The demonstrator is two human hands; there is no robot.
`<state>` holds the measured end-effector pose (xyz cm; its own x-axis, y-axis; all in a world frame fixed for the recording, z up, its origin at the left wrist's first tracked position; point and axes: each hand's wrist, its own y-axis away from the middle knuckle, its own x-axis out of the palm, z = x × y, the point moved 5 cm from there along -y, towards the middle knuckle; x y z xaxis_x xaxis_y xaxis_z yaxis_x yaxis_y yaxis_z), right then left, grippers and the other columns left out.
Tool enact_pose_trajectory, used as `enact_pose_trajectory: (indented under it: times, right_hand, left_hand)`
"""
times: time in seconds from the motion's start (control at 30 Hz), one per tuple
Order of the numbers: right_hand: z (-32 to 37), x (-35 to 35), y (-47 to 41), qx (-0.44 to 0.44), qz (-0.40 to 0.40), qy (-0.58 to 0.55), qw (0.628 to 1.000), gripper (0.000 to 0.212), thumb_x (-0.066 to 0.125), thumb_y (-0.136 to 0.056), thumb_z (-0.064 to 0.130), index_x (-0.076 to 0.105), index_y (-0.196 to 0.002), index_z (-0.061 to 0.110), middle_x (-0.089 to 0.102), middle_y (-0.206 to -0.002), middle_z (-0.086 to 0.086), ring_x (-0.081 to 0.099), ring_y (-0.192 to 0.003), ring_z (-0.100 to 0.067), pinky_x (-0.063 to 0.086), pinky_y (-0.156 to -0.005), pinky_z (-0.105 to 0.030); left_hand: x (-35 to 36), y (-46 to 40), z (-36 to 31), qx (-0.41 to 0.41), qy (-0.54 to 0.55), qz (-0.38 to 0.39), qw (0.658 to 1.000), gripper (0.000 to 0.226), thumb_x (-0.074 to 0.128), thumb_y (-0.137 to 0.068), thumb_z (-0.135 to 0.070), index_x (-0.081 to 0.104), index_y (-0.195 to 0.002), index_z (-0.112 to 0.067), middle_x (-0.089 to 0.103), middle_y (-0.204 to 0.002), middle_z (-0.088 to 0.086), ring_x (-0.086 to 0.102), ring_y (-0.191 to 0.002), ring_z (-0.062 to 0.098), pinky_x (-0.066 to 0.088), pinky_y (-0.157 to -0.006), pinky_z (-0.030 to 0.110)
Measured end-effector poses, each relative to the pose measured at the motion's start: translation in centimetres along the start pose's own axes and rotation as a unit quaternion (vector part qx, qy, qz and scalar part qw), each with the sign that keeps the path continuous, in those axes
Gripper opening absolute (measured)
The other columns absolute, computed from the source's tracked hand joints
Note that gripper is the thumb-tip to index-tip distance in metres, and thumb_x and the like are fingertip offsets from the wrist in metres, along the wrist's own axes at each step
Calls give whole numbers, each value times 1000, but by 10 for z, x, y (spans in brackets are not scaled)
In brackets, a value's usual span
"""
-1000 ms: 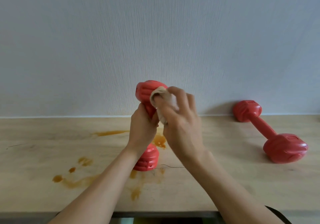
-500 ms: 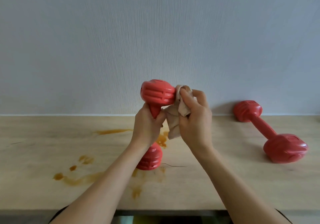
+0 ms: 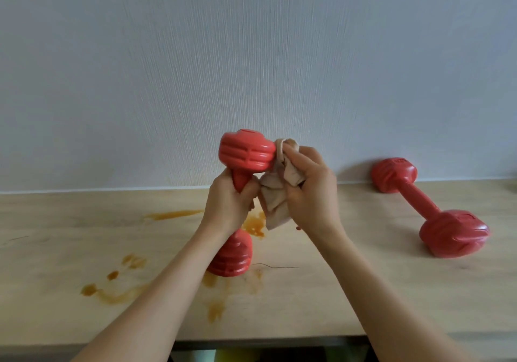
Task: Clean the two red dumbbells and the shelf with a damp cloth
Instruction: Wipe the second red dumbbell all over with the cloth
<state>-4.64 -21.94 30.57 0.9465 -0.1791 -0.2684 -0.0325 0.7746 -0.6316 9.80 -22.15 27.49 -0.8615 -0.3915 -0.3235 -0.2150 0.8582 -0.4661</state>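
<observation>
My left hand grips the handle of a red dumbbell, held upright above the wooden shelf, its lower head near the board. My right hand holds a bunched beige cloth against the right side of the dumbbell's upper head. The handle is mostly hidden in my left fist. A second red dumbbell lies on the shelf at the right, one head close to the wall.
Orange-brown stains are smeared across the shelf's left and middle, with one patch under my hands. A grey-white wall rises behind the shelf. The shelf's front edge runs along the bottom.
My right hand with the cloth has slid from the top front of the dumbbell's upper head to its right side. The head is now uncovered. The second dumbbell has stayed put.
</observation>
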Motion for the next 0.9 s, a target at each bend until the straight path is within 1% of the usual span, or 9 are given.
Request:
enact_pose_trajectory:
  times: [0.1,0.17,0.27,0.43,0.5,0.6,0.67,0.8,0.9]
  right_hand:
    - [10,0,6,-49,-4,16,999,46,53,-80,-9,64,-118,14,55,-107,5,53,-96,-2,39,-82,-7]
    - [0,2,-2,-9,8,-7,1000,44,54,-81,-11,64,-116,13,56,-102,3,56,-95,-7,42,-83,-10]
    - [-16,2,-11,51,34,-51,997,39,56,-82,-10,65,-114,9,59,-100,-1,59,-95,-12,46,-86,-21]
    - [-25,0,-14,68,50,-134,987,22,57,-85,-5,67,-103,4,67,-99,-16,63,-98,-26,51,-90,-45]
    - [-24,-1,-12,75,38,-136,987,26,58,-85,-6,67,-107,5,66,-102,-12,63,-99,-19,51,-92,-39]
    - [-14,-2,-6,61,29,-101,993,40,57,-82,-11,65,-114,11,60,-101,5,59,-95,-3,45,-89,-18]
    - [2,-1,3,5,14,-52,999,43,56,-79,-6,64,-117,13,57,-106,5,56,-94,-2,40,-85,-8]
    - [16,5,11,-49,-5,-3,999,46,46,-77,21,62,-120,11,54,-112,0,51,-96,-2,36,-81,-3]
    - [0,11,0,9,17,-3,1000,40,50,-83,3,61,-120,14,55,-105,2,52,-93,-2,35,-82,-2]
  left_hand:
    - [-3,0,1,-11,22,-5,1000,21,48,-75,-28,51,-62,-11,51,-40,-5,48,-39,7,38,-46,19]
    - [-1,2,-2,3,16,2,1000,23,49,-75,-28,51,-59,-11,50,-38,-5,48,-38,6,37,-46,18]
    - [2,3,-7,24,23,27,999,24,51,-77,-27,49,-56,-15,48,-38,-6,47,-37,6,36,-46,16]
    - [6,6,-8,30,67,87,993,28,58,-76,-33,53,-58,-13,53,-43,-4,50,-43,7,42,-49,20]
    - [2,6,-7,23,91,82,992,29,62,-72,-40,61,-69,-11,61,-55,-3,59,-53,11,50,-56,24]
    - [-7,0,-5,14,92,54,994,32,65,-68,-36,66,-81,-7,68,-72,9,65,-71,17,52,-71,31]
    - [-10,-1,-4,-5,88,51,995,16,63,-73,-24,65,-68,-10,67,-59,3,64,-60,12,52,-66,28]
    - [-13,-1,-4,9,15,32,999,29,54,-74,-22,52,-46,-13,54,-39,-5,53,-42,6,41,-52,16]
    - [-8,3,-9,38,10,45,998,29,51,-72,-20,49,-43,-19,51,-37,-7,50,-39,6,39,-49,14]
